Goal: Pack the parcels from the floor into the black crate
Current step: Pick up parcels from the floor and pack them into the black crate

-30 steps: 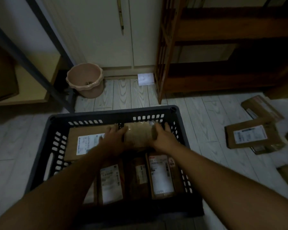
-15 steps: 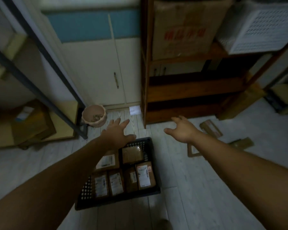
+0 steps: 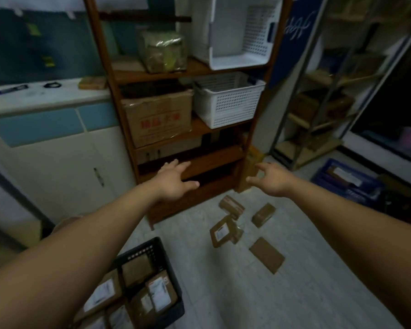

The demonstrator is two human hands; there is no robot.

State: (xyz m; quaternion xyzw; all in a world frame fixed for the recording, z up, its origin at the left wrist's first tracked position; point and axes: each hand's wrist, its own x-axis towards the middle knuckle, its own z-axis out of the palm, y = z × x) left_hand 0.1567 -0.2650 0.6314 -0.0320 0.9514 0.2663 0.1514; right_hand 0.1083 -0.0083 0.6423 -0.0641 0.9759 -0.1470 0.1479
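Left hand (image 3: 173, 184), right hand (image 3: 271, 180) lifted out of black plastic crate (image 3: 142, 252), now empty, fingers spread wide. Crate near left, labelled packed parcels (image 3: 160, 293) inside. Loose brown cardboard parcels (image 3: 220, 233) remain on floor (image 3: 223, 293), right, well apart; next pickup likely.

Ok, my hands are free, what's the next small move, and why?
Probably lower the right hand toward the labelled parcel on the floor. Both it and the left hand are open and empty, and that parcel lies nearest the black crate.
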